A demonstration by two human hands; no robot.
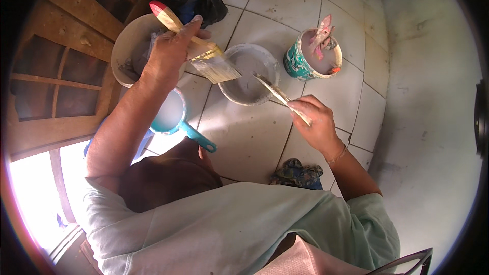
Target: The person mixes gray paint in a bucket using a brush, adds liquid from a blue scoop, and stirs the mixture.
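My left hand (173, 46) is closed around a wide paintbrush (206, 58) with a red-tipped handle. Its pale bristles point down and right, over the near rim of a round basin (249, 99) holding grey liquid. Closed on a thin, pale, paint-smeared tool (277, 93), my right hand (316, 122) is to the right of that basin. The tool's narrow dark tip lies over the basin, close to the bristles; whether it touches the liquid I cannot tell. The tool's exact kind does not show.
A green-and-white bucket (298, 66) with greyish liquid and a pinkish, paint-caked item (321, 33) stands at right. Left are a large pale bucket (125, 51) and a turquoise-handled dipper (196, 135). A crumpled dark cloth (298, 174) lies on the tiles, near the pale wall (423, 112).
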